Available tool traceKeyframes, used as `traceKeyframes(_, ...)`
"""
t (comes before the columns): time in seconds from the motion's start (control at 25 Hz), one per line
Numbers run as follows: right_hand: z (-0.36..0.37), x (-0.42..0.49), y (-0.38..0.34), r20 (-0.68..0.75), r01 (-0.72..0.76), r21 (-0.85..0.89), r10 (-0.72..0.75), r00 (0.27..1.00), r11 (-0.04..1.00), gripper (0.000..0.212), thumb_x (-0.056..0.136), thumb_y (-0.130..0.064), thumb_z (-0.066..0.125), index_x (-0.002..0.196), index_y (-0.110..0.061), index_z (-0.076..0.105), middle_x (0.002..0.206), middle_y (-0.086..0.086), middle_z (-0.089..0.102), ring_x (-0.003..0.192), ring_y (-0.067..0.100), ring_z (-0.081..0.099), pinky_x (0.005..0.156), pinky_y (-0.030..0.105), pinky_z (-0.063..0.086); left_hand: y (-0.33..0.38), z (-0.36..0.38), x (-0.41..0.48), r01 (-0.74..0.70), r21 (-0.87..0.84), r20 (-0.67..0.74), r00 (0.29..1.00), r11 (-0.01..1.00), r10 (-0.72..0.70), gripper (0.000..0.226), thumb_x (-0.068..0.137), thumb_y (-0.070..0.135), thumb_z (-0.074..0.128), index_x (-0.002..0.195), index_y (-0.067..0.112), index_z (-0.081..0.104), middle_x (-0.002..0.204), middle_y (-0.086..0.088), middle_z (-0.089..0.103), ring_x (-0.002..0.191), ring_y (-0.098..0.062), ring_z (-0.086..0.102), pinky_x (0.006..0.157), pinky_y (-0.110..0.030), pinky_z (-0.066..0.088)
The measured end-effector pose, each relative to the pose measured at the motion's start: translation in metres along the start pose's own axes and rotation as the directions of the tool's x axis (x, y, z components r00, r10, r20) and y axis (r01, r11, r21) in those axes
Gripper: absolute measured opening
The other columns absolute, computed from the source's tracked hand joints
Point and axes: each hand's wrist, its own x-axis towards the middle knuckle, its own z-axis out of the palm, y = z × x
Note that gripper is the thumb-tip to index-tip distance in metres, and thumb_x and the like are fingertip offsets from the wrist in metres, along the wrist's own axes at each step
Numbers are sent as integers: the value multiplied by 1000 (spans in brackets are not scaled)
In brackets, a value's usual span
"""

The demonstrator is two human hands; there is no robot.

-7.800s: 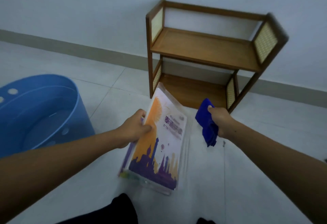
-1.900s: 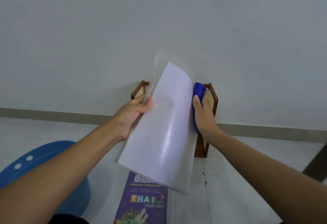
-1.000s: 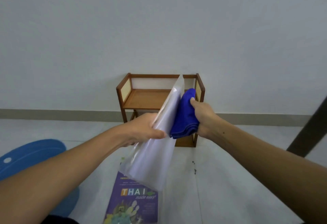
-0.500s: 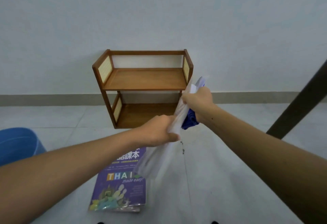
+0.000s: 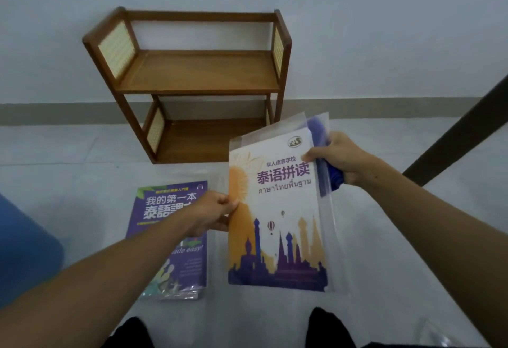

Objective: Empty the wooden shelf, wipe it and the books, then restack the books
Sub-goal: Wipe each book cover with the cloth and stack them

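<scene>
A person holds up a white book (image 5: pixel 277 218) in a clear plastic sleeve, its cover facing the camera with an orange sun, a purple skyline and Chinese and Thai lettering, above a pale tiled floor (image 5: pixel 384 251). The left hand (image 5: pixel 213 214) pinches the book's left edge between thumb and fingers, while the right hand (image 5: pixel 339 159) grips the upper right corner, thumb pressed on the cover, with a bunched blue cloth (image 5: pixel 334 180) clamped in the same fist behind the sleeve. To the left, a purple book (image 5: pixel 170 202) lies flat on the floor on top of a small stack, partly covered by the left forearm. On the far side, the wooden shelf (image 5: pixel 198 73) stands against the white wall (image 5: pixel 384 31), both its tiers bare, woven cane panels in its side frames. The rim of a blue tub (image 5: pixel 24 248) shows at the left edge, and a dark slanted post (image 5: pixel 461 130) crosses the right side. Dark trouser knees (image 5: pixel 327 328) sit at the near edge of the frame
</scene>
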Motion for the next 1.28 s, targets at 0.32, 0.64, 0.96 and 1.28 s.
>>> traceKeyframes(0.32,23,54,91,-157,-160,35,163,974,987,33,85,0,65,114,-3,48,99,13,64,75,22,66,57,32,54,-40,34,51,-10,90,-278,960,996,35,30,85,15,70,93,-13,64,83,-28,68,57,-29,69,45,-33,57)
traceKeyframes(0.64,50,97,128,-140,-182,24,184,973,983,35,86,-2,65,117,-1,48,103,14,64,80,24,66,59,31,54,-58,33,89,81,285,-407,912,955,45,28,82,23,73,62,9,59,69,-20,70,56,-33,69,62,-42,60)
traceKeyframes(0.96,53,107,145,-173,-218,21,218,960,976,32,85,-4,67,110,-1,47,103,13,63,81,24,64,61,31,52,-72,34,108,78,384,-424,900,920,101,24,78,30,76,77,10,62,79,-14,70,68,-33,69,70,-43,59)
traceKeyframes(1.28,31,91,126,-467,-221,-65,166,868,973,29,92,0,42,120,-4,48,106,13,56,86,23,53,71,35,43,-46,49,90,225,602,-376,926,766,24,15,91,5,54,102,-1,62,107,-16,66,94,-31,67,75,-32,55)
